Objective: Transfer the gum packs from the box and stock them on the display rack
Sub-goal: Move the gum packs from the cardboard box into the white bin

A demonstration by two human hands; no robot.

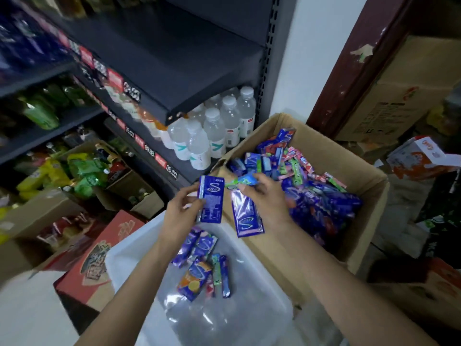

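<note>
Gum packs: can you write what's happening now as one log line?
left hand: holds blue gum pack | right hand: holds blue pack | over: white bin | source: cardboard box

Blue pack [210,199] at frame centre, deep royal blue with a white swirl logo, a pale band up its left edge and fine white print below. Beside it to the right, a second blue pack [247,214], glossier, same white swirl near its lower end. Right of centre, the brown cardboard box [359,168] brims with blue, red, green and pink wrappers. Lower centre, a translucent white bin [252,313] shows blue packs, one orange-and-blue, one green stick. Upper centre, clear bottles [219,126] with white caps and teal-marked labels sit beneath a dark navy shelf [174,61]. Red price tags [115,78] line the shelf edge, upper left. Left side: yellow and green bags [74,171].
</note>
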